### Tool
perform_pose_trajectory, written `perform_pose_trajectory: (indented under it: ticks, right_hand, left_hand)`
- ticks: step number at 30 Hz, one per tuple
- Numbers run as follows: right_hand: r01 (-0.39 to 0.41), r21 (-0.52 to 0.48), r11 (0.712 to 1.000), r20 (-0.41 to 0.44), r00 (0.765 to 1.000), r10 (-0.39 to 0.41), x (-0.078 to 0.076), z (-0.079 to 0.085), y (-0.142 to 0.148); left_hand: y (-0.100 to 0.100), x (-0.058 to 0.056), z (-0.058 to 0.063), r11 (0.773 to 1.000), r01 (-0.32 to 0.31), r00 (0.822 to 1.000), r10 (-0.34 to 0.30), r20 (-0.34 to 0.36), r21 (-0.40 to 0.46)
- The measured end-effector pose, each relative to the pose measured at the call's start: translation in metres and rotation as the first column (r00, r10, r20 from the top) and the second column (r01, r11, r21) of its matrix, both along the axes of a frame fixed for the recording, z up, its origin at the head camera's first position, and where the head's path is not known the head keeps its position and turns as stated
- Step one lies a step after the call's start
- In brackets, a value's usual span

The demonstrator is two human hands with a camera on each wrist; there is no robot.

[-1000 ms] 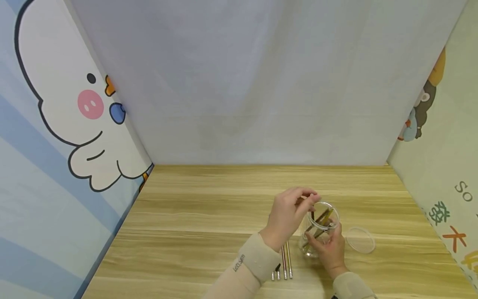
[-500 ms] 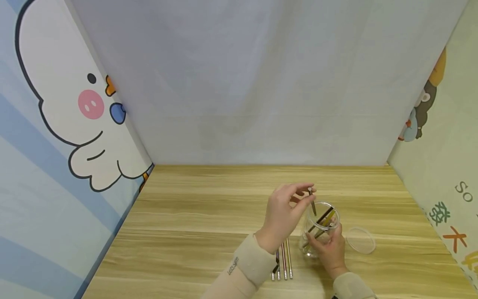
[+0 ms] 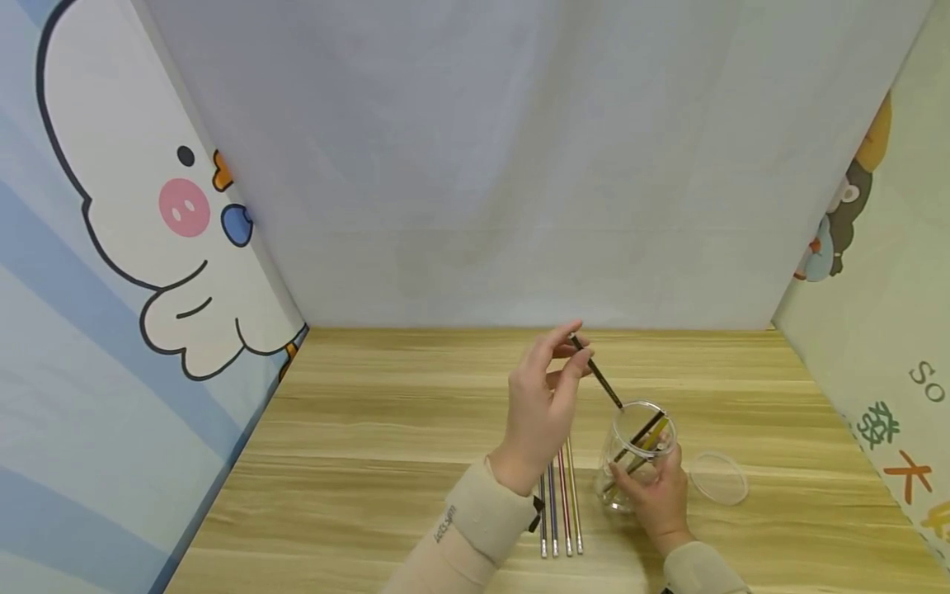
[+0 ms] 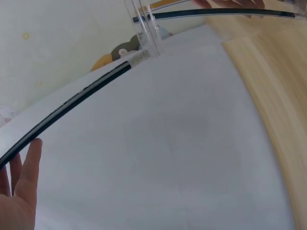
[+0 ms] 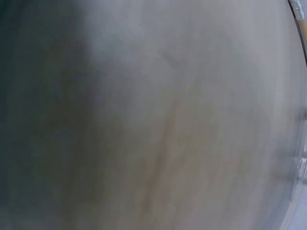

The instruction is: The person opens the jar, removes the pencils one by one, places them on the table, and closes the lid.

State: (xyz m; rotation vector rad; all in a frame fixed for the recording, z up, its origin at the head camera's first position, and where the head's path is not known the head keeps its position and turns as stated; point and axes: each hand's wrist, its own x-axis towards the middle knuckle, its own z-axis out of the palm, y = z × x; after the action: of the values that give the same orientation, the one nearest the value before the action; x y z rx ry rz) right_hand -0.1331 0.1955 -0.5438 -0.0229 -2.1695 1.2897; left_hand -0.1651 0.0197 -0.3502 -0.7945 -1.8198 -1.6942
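Note:
My left hand (image 3: pixel 538 404) pinches a dark pencil (image 3: pixel 599 375) by its upper end. The pencil slants down to the right, its lower end right at the rim of a clear jar (image 3: pixel 610 462). In the left wrist view the silver eraser end of this pencil (image 4: pixel 79 98) overlaps the jar's edge (image 4: pixel 148 28), and fingers (image 4: pixel 31 167) hold the other end. My right hand (image 3: pixel 656 499) grips the jar low on its near side, thumb on the left. Inside lean a dark pencil (image 3: pixel 631 445) and a yellow one (image 3: pixel 656 431). Blur fills most of the right wrist view.
Several pencils (image 3: pixel 568 520) lie in a row on the wooden table (image 3: pixel 416 412), eraser ends toward me, partly under my left wrist. A clear round lid (image 3: pixel 718 478) lies right of the jar. A pale curtain (image 3: pixel 475 165) closes off the table's back.
My left hand has lifted up and to the left, drawing the dark pencil out of the jar. The right hand and the jar have stayed in place.

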Motion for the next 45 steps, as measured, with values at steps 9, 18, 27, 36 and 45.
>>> perform_pose_trajectory:
  ticks: [9,18,27,36,45]
  right_hand:
    - [-0.002,0.004,1.0,0.006,1.0,0.002,0.0,-0.002,0.001]
    - [-0.002,0.002,1.0,-0.009,1.0,0.002,0.0,-0.002,0.001]
    - [-0.018,0.0,1.0,-0.001,1.0,0.018,0.0,-0.001,0.002]
    - [-0.028,0.0,1.0,0.055,0.998,0.028,0.003,0.005,0.001]
    - [-0.12,-0.026,0.992,0.137,0.983,0.122,0.007,0.011,0.007]
  left_hand:
    - [-0.013,-0.005,0.008,0.997,-0.072,0.997,0.073,-0.018,0.041]
    - [-0.027,-0.014,-0.004,0.994,-0.1,0.979,0.089,0.184,0.05]
    - [-0.039,-0.024,-0.031,0.996,-0.083,0.912,0.068,0.403,0.02]
    - [-0.051,-0.028,-0.069,0.996,-0.082,0.751,0.087,0.655,-0.038]
    - [-0.058,-0.027,-0.106,0.999,0.006,0.602,0.022,0.798,-0.032]
